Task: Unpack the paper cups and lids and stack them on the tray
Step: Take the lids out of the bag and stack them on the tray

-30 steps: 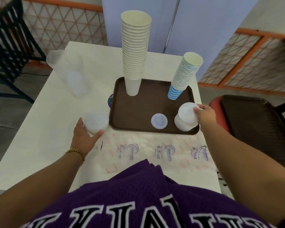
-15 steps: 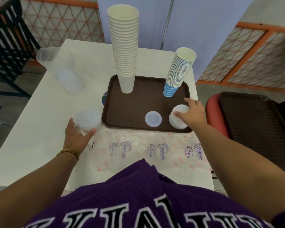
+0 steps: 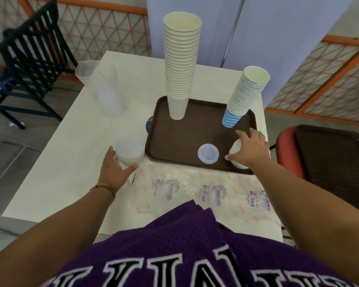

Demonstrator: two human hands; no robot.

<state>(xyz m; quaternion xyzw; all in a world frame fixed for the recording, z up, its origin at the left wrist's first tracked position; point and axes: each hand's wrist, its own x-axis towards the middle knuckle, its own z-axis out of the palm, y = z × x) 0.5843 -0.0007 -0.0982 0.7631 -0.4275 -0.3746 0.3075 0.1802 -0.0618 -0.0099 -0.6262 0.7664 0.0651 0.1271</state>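
While on tray (image 3: 174,141), lid stack (image 3: 235,150) under right hand (image 3: 250,151).

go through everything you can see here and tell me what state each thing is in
tall plain cup stack: upright on the tray
blue cup stack: leaning right, on the tray
single lid: flat on the tray
right lid stack: on the tray, under the right hand
left lid stack: on the table, gripped by the left hand
printed plastic wrapper: emptied, flat
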